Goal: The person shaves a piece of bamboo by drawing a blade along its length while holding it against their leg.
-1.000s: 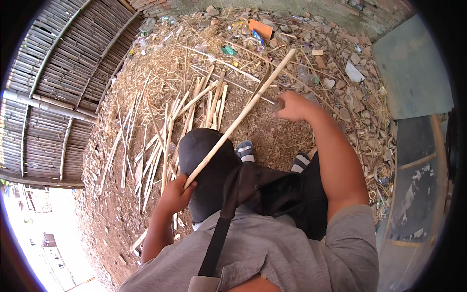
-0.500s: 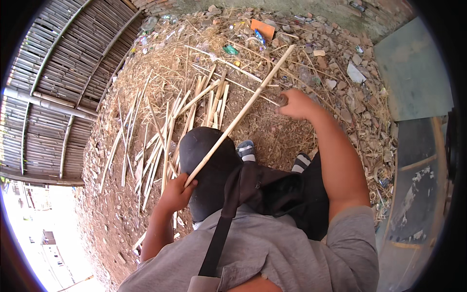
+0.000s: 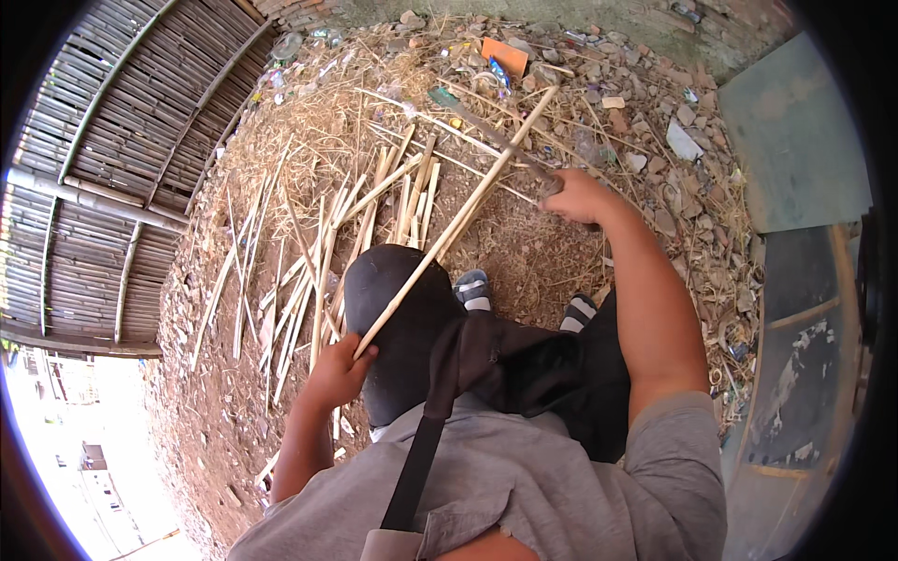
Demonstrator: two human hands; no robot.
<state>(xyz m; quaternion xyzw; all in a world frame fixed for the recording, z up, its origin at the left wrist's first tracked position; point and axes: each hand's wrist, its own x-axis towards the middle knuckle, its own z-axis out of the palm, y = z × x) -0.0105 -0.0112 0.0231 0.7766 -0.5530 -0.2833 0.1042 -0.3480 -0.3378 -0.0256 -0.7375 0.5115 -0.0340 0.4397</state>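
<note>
Bamboo-slat wall (image 3: 145,122), left, crossed by paler poles (image 3: 96,199). Masonry wall (image 3: 645,21), far end, weathered. Grey-green panel (image 3: 795,140), right; below it, dark panel (image 3: 793,276), pale-patched, wood-battened. Earth floor (image 3: 201,411), brown, with straw (image 3: 253,140) and stone rubble (image 3: 666,220). Daylight (image 3: 117,421), glaring lower left.

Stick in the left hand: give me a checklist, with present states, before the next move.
1. Left hand gripping the pale stick at its near end: ok.
2. Right hand gripping the bladed tool: ok.
3. Left hand away from the blade: ok, it crosses near the far end.
4. Blade touching the stick: cannot tell.
5. Ground free of loose sticks: not ok, many lie there.
</note>
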